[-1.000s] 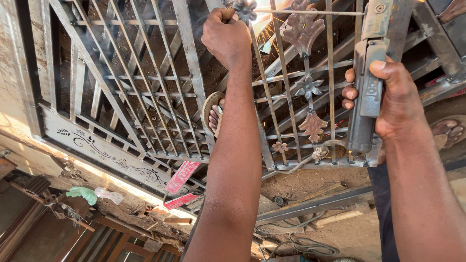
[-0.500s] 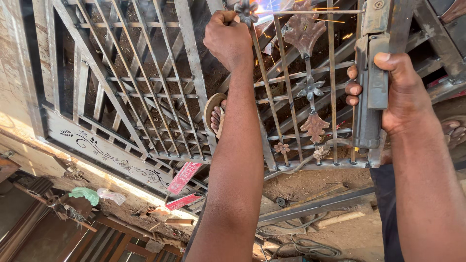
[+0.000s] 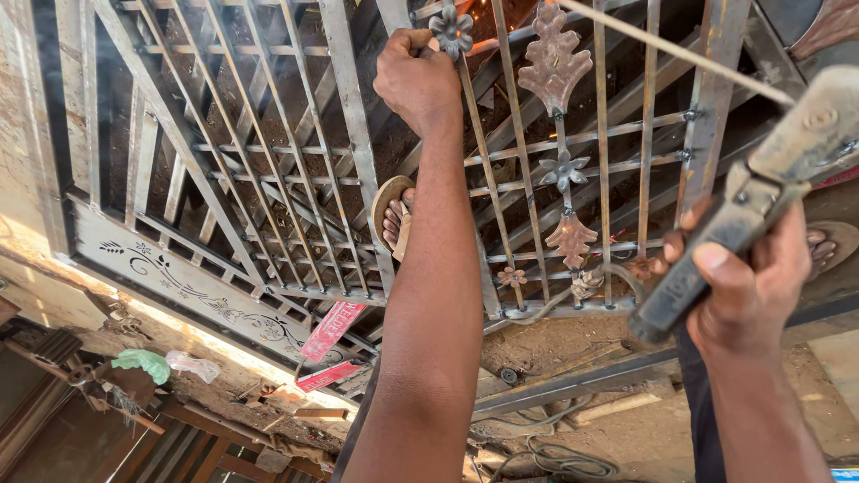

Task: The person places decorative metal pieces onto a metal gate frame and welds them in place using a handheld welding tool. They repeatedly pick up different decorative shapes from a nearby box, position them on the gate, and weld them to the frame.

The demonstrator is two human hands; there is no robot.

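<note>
Head view: left grip [image 3: 419, 82] clenches flower-shaped iron ornament [image 3: 452, 31]; right grip [image 3: 756, 282] clasps worn electrode holder [image 3: 747, 210].

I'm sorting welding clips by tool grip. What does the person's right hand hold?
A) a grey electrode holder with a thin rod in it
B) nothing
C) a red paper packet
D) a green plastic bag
A: the right hand is closed around the grey electrode holder, whose thin rod slants across the metal grille.

Both forearms are showing bare, with no sleeves, gloves or wristbands; the left hand [image 3: 419, 82] and right hand [image 3: 752, 286] are wearing no rings
</note>
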